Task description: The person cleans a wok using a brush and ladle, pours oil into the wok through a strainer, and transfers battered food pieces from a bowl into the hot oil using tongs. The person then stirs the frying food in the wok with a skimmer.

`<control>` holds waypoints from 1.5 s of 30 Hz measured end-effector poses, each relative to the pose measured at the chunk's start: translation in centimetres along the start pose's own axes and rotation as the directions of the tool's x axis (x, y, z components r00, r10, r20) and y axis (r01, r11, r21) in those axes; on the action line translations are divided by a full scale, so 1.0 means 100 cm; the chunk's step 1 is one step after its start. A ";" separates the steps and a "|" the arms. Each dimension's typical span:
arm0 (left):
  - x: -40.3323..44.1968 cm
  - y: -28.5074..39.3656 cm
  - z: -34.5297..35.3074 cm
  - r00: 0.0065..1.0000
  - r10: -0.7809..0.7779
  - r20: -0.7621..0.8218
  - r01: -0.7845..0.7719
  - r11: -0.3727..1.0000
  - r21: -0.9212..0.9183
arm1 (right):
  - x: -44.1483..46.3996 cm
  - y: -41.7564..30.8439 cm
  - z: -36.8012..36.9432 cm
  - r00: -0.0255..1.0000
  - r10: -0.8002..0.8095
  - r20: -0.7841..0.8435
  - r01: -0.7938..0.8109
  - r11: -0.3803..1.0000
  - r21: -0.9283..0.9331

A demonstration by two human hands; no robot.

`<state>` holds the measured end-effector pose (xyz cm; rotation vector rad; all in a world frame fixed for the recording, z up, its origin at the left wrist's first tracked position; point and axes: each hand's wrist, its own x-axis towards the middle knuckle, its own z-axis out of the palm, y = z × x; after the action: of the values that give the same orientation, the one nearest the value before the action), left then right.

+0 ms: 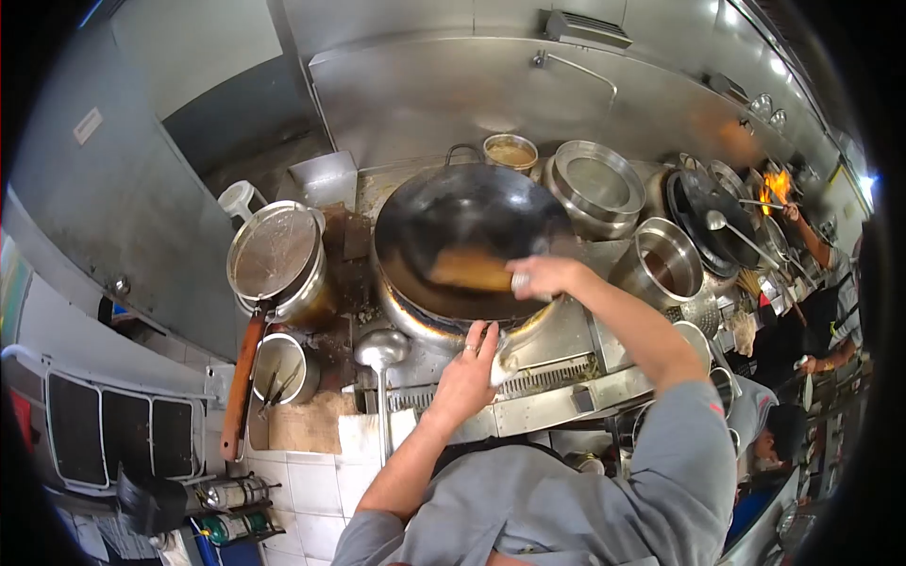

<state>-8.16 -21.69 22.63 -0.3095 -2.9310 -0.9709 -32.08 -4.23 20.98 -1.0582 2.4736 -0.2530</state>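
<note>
My right hand (545, 276) is closed round the end of a bamboo wok brush (462, 270), whose bristle end is blurred by motion against the inner wall of a large black wok (415, 212). The wok sits on the stove, tilted a little. At its near rim is my left hand (461, 385), fingers pointing up against the edge, with a white cloth (507, 363) in its grip; the wok's near handle is hidden there. Just left of that hand lies a steel ladle (382, 349), bowl beside the wok and handle towards me.
Left of the wok, a wooden-handled strainer (274, 250) rests on a pot, above a small bucket (286, 370) with utensils. Behind and right stand a pan of brown liquid (511, 151) and steel pots (604, 179). Co-workers (830, 311) stand at far right, near a flame (776, 186).
</note>
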 end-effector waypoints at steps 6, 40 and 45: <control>-0.003 0.006 -0.002 0.999 -0.035 0.011 0.035 0.999 -0.014 | -0.045 0.028 -0.092 0.872 0.389 -0.298 -0.476 0.815 -0.330; -0.003 -0.002 -0.006 0.999 0.001 -0.033 -0.003 0.998 -0.060 | -0.105 0.045 -0.140 0.690 0.392 -0.609 -0.613 0.763 -0.203; -0.001 -0.006 0.008 0.992 0.013 -0.128 -0.026 0.994 -0.104 | -0.178 0.103 -0.048 0.589 0.461 -0.664 0.005 0.820 0.573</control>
<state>-8.19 -21.69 21.68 -0.2683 -2.7632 -1.1017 -30.04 15.75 27.56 -0.3556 2.9299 -1.5112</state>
